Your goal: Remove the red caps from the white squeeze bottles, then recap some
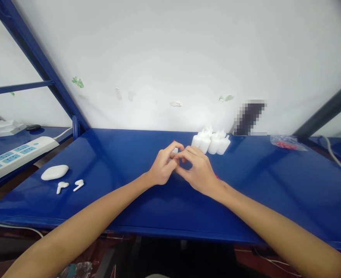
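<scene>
My left hand point(162, 166) is closed, its index finger and thumb curled round what looks like a small white bottle point(175, 150), mostly hidden by the fingers. A speck of red point(174, 141) shows just above that index finger. Meeting it from the right, my right hand point(198, 170) has thumb and index finger pinched together at the left fingertips; whatever is in the pinch is too small to make out. Behind the right hand several white nozzle bottles point(212, 143) stand upright in a cluster. A small red bit point(217, 177) peeks out beside my right wrist.
On the blue table point(124, 154), a white earbud case point(54, 172) and two earbuds point(62, 187) lie at the left. A power strip point(16, 156) sits beyond the left edge. At the back right is a clear bag with red pieces point(288, 143). A white wall rises behind.
</scene>
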A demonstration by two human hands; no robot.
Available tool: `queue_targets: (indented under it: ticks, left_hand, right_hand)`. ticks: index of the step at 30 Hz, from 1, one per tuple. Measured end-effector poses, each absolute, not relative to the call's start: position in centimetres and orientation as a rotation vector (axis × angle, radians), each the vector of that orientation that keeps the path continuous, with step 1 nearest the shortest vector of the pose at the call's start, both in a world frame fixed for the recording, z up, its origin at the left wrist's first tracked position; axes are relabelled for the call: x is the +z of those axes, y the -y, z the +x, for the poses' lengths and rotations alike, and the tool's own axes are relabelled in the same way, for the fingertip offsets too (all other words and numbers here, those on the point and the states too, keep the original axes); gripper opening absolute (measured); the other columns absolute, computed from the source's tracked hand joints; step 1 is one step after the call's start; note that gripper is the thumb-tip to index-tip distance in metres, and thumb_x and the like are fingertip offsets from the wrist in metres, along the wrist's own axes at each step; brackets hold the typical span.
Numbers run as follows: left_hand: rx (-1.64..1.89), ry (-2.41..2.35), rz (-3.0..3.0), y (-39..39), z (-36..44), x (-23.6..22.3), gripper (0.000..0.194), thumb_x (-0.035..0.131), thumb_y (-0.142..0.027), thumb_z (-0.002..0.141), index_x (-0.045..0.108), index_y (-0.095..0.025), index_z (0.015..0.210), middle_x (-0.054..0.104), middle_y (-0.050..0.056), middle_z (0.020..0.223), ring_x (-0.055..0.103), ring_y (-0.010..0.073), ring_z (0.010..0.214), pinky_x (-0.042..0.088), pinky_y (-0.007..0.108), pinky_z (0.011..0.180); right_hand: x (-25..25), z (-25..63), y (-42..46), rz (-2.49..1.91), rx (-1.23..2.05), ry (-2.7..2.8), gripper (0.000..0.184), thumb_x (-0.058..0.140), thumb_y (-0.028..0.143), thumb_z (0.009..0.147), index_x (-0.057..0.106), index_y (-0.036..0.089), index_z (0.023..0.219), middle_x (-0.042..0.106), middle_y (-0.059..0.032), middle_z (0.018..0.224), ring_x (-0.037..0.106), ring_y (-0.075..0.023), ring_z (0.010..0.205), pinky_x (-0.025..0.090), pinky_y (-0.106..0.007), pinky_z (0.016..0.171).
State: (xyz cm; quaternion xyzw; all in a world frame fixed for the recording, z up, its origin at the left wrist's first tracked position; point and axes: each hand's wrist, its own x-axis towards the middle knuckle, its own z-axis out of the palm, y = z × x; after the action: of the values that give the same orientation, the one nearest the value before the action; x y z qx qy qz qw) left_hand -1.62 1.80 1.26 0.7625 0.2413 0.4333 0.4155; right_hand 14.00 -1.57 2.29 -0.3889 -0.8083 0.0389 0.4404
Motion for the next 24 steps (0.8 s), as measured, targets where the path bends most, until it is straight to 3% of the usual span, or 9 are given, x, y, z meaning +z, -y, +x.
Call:
queue_targets:
  ticks: [6, 8, 10, 12, 16, 19, 21, 24]
  left_hand:
    - [1.284, -0.616, 1.776, -3.2, -1.8, 0.9, 0.041, 0.044, -0.040, 0.089, 0.042, -0.021, 0.125, 0.058, -0.002, 0.078, 0.049, 0.0094, 0.054, 0.040, 0.021, 0.050]
    - [1.428, -0.779, 1.689, -4.4, -2.2, 0.7, 0.028, 0.039, -0.033, 0.090, 0.047, -0.021, 0.114, 0.055, -0.003, 0.075, 0.048, 0.0088, 0.053, 0.039, 0.020, 0.048]
    - [1.515, -0.935, 1.614, -5.6, -2.8, 0.5, 0.014, 0.042, -0.028, 0.089, 0.049, -0.020, 0.098, 0.055, -0.002, 0.079, 0.050, 0.0078, 0.054, 0.040, 0.020, 0.048]
    - [1.529, -1.030, 1.589, -6.6, -3.4, 0.3, 0.011, 0.049, -0.029, 0.089, 0.051, -0.019, 0.093, 0.054, -0.003, 0.075, 0.052, 0.0077, 0.055, 0.044, 0.021, 0.053]
    - [1.516, -1.081, 1.577, -7.3, -3.9, 0.4, 0.023, 0.056, -0.036, 0.089, 0.064, -0.014, 0.089, 0.057, -0.001, 0.070, 0.053, 0.0085, 0.053, 0.044, 0.022, 0.054]
    - [1.398, -1.070, 1.664, -6.4, -3.8, 0.6, 0.043, 0.046, -0.045, 0.095, 0.068, -0.013, 0.078, 0.056, 0.000, 0.058, 0.050, 0.0093, 0.046, 0.040, 0.024, 0.049]
    - [1.280, -1.066, 1.837, -5.5, -3.6, 0.6, 0.055, 0.040, -0.048, 0.098, 0.067, -0.014, 0.065, 0.053, 0.001, 0.050, 0.055, 0.0117, 0.051, 0.043, 0.024, 0.055]
    - [1.109, -0.967, 2.102, -4.4, -3.5, 0.4, 0.061, 0.028, -0.043, 0.101, 0.064, -0.015, 0.061, 0.055, 0.001, 0.050, 0.054, 0.0118, 0.051, 0.042, 0.025, 0.059]
  right_hand:
    - [4.5, 14.5, -0.3, -1.079, 0.171, 1.921, 0.014, 0.063, 0.031, 0.088, 0.067, 0.021, 0.080, 0.055, 0.0027, 0.061, 0.051, -0.0141, 0.061, 0.036, -0.032, 0.069]
    - [5.4, 14.8, -2.0, -1.178, 0.264, 1.811, 0.019, 0.066, 0.037, 0.087, 0.069, 0.019, 0.083, 0.049, 0.0053, 0.052, 0.046, -0.0120, 0.051, 0.036, -0.030, 0.063]
    - [5.8, 14.9, -3.8, -1.255, 0.260, 1.800, 0.021, 0.068, 0.039, 0.084, 0.070, 0.018, 0.082, 0.048, 0.0053, 0.051, 0.044, -0.0117, 0.049, 0.035, -0.029, 0.059]
    - [5.8, 14.7, -5.4, -1.321, 0.229, 1.851, 0.019, 0.069, 0.036, 0.083, 0.071, 0.017, 0.080, 0.051, 0.0041, 0.053, 0.044, -0.0118, 0.050, 0.034, -0.029, 0.058]
    - [5.4, 14.3, -6.6, -1.322, 0.239, 2.011, 0.020, 0.067, 0.036, 0.085, 0.073, 0.017, 0.087, 0.058, 0.0007, 0.062, 0.050, -0.0135, 0.057, 0.038, -0.029, 0.060]
    - [5.5, 15.6, -5.6, -1.252, 0.171, 2.070, 0.026, 0.061, 0.040, 0.090, 0.073, 0.017, 0.092, 0.063, -0.0040, 0.076, 0.055, -0.0163, 0.068, 0.041, -0.031, 0.066]
    - [5.6, 17.5, -4.6, -1.233, 0.180, 2.137, 0.027, 0.054, 0.037, 0.094, 0.073, 0.018, 0.088, 0.065, -0.0050, 0.080, 0.056, -0.0165, 0.070, 0.042, -0.032, 0.067]
    - [5.4, 21.1, -3.2, -1.227, 0.473, 2.376, 0.022, 0.057, 0.031, 0.090, 0.072, 0.020, 0.101, 0.067, -0.0023, 0.078, 0.057, -0.0156, 0.065, 0.044, -0.031, 0.063]
